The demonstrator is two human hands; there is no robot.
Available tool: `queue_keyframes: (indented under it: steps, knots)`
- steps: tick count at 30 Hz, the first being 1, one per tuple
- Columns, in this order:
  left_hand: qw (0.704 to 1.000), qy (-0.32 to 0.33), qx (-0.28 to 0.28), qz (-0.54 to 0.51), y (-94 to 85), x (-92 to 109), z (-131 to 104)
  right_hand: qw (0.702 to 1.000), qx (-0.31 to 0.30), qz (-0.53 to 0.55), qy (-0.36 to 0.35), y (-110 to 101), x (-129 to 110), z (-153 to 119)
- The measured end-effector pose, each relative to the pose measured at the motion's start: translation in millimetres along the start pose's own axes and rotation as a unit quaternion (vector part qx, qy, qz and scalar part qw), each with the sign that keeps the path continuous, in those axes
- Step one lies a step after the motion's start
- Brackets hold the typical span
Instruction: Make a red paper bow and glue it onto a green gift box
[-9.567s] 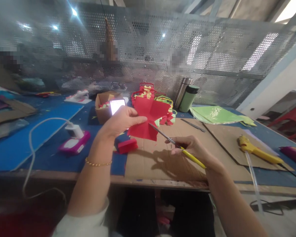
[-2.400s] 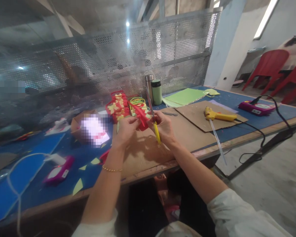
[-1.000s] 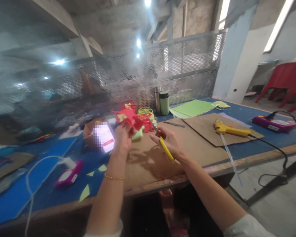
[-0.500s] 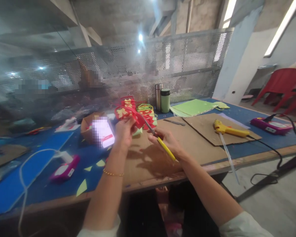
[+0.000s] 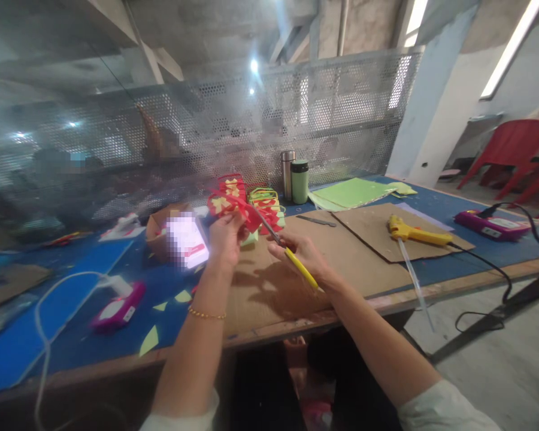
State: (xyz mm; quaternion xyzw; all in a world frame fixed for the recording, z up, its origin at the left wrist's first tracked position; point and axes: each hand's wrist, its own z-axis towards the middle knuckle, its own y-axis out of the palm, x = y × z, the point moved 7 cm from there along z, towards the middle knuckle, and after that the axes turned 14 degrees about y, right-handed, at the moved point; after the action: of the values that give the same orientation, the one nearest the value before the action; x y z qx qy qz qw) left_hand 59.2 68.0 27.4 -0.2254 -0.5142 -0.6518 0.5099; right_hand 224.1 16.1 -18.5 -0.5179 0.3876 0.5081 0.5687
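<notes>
In the head view, my left hand [image 5: 227, 236] pinches a thin red piece [image 5: 253, 220], which looks like paper or felt, above the cardboard. My right hand [image 5: 303, 254] is closed around scissors [image 5: 302, 267] with yellow handles. Their blades point up and left and meet the red piece; whether they are parted is hard to make out. Behind my left hand stand red items with yellow bows [image 5: 232, 187]. Beside them are red and green pieces with cord-like loops [image 5: 265, 197]. The hands' fingertips are partly hidden.
A lit phone [image 5: 193, 242] leans by a cardboard box [image 5: 157, 230] at left. A yellow glue gun [image 5: 420, 234] rests on cardboard at right. Two flasks [image 5: 300, 182], green sheets [image 5: 353, 194], a metal blade-like tool [image 5: 317, 221], purple power strips [image 5: 491, 226] and pale green scraps [image 5: 149, 341] lie about.
A narrow red strip now reaches up and left from the piece at the blades. Both hands stay nearly in place. The view has shifted slightly.
</notes>
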Motion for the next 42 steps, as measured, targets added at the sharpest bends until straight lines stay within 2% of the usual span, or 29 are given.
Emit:
queue_keyframes:
  steps: [8,15,22,28,42]
  knots:
    - [1.000,-0.006,-0.016,0.000,0.4,-1.9,-1.1,1.000,0.013,-0.006,-0.005,-0.9,-0.5,1.5]
    - [1.000,-0.007,-0.003,-0.006,-1.5,-3.1,-1.3,1.000,0.000,0.004,0.006,0.7,2.3,2.9]
    - [1.000,-0.008,-0.011,0.000,0.5,-1.6,-3.5,1.000,0.024,-0.006,0.009,-2.2,-2.9,1.7]
    - [1.000,-0.007,-0.005,0.007,1.4,1.0,-4.5,1.000,0.012,0.008,0.011,0.7,0.1,4.0]
    - [1.000,-0.019,0.000,0.002,0.5,1.5,-4.2,1.000,0.027,-0.013,0.003,0.3,1.1,1.8]
